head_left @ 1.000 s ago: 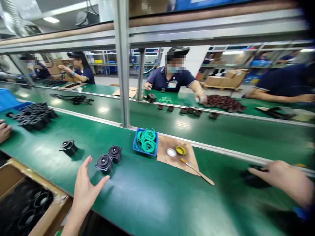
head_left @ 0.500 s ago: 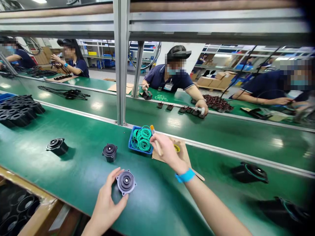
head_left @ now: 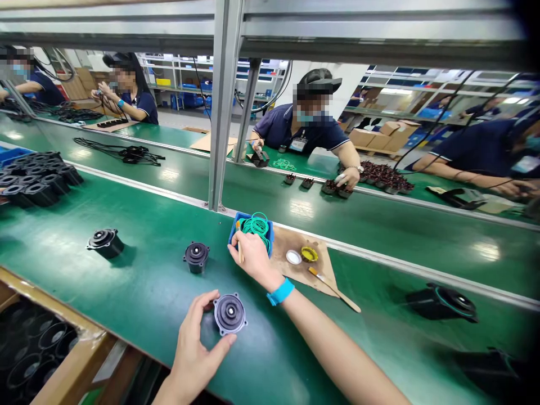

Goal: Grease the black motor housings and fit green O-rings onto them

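Note:
My left hand (head_left: 200, 337) grips a round black housing (head_left: 230, 314) with a ridged top by its rim, fingers and thumb on its left and lower edges. A short brush (head_left: 239, 244) with orange bristles is held upright in my right hand (head_left: 253, 256). That hand is at the front left of a blue bin (head_left: 270, 239) of green rings (head_left: 256, 225) and partly hides it. Two similar housings, one nearer (head_left: 196, 257) and one farther left (head_left: 105, 243), stand on the green table (head_left: 147, 287).
Cardboard (head_left: 291, 239) right of the bin bears a white lid (head_left: 293, 257), a yellow-rimmed pot (head_left: 309, 254) and another brush (head_left: 335, 289). Housings with green rings (head_left: 442, 302) stand at right. A metal post (head_left: 223, 112) rises behind the bin. People work across the table.
My right hand has moved left with the brush, from the bin's right side to its front left. The pot, lid and second brush are now uncovered. The view has shifted slightly.

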### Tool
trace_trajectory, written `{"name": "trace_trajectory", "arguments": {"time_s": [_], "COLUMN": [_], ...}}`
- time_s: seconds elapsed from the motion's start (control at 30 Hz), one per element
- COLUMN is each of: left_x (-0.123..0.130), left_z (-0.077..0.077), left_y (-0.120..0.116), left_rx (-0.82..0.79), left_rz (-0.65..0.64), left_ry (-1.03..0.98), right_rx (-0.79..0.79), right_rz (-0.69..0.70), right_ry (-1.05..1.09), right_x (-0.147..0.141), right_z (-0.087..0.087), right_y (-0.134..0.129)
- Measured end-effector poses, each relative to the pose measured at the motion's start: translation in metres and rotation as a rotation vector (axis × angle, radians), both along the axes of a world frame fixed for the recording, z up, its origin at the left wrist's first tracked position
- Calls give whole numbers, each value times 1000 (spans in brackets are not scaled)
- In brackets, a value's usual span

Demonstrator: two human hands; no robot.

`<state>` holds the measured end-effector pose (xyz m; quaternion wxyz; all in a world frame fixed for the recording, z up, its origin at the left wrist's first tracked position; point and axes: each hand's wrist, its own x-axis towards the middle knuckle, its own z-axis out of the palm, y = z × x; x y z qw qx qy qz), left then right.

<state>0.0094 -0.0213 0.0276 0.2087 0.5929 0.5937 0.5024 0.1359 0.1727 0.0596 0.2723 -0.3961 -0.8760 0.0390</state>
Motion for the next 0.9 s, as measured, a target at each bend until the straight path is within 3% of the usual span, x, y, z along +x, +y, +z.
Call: {"name": "trace_trajectory", "arguments": {"time_s": [0.17,0.37,0.43,0.5,0.57,0.6,0.7,0.8,0.9], "left_x": [-1,-5,-6,-6,-7,-7,-8,-8,-10], "left_z": [-5,-8,-7,-5,-3,-3,0,2,7], "left_y": [0,0,0,0,0,0,0,1,2], "left_rx": [-52,-107,-108,-99,-86,-81,-75,-77,-69], "left_rz": [-2,-68,-85,-104,-127,-137,-151,-144,-149], "left_ry": [-95,-208,-235,-255,-268,-268,-243,-199,-122], "right_rx": [-38,-87,-271,-605,-903,-970,-911,-725,-521], "right_rz": [12,-49,46,216,339,353,318,280,272], "right_ry": [65,264,369,471,511,491,352,188,186], "right_x": [5,35,46,53,56,56,55,55,57], "right_z": [7,47,61,69,71,70,64,58,55], "right_y": [-4,-29,-48,-67,-82,-87,-92,-89,-88]}}
